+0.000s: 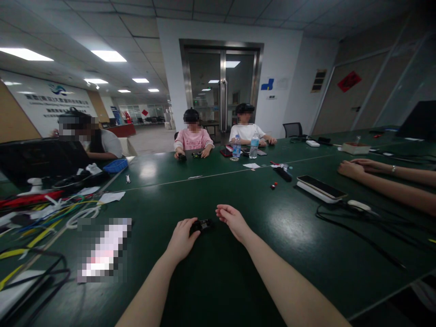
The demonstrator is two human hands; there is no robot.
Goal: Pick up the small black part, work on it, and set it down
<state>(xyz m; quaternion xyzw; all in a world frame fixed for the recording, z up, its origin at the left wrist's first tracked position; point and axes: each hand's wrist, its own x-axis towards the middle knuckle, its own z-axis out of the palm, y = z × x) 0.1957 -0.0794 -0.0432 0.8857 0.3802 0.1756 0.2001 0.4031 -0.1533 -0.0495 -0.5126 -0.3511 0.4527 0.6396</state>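
Note:
My left hand (182, 238) rests on the dark green table (211, 281) with its fingers curled round a small black toy car (201, 225). My right hand (232, 221) hovers just right of the car, fingers loosely bent and apart, holding nothing. The car lies flat on the table between the two hands.
A blurred-out flat item (104, 250) lies left of my arm, with coloured cables (41, 218) beyond it. A phone on a white block (320, 188) and black cables (361, 227) sit to the right, near another person's forearms (388, 175). Three people sit at the table's far side and left.

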